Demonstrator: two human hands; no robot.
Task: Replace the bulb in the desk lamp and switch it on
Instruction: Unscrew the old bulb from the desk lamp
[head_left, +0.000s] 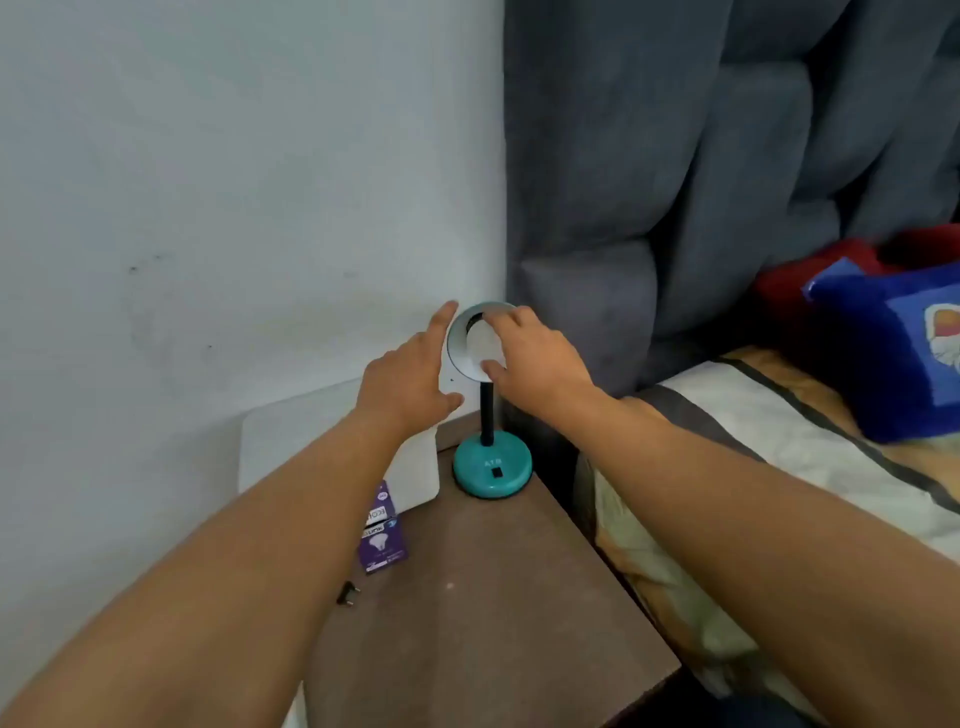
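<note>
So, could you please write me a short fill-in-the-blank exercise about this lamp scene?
1. The desk lamp has a round base coloured ____.
2. The purple bulb box lies on the ____ table.
3. The right hand reaches into the lamp's ____, with the left hand beside it.
4. A small black ____ lies at the table's left edge.

Missing words: teal; brown; shade; plug

We find the desk lamp (492, 457) at the far right corner of the table (483, 613), against the wall (208, 208). Left of its base stands a box (337, 447); before that lies the bulb carton (383, 530), with a plug (347, 592) nearer still. The bed (779, 441) lies to the right.
</note>
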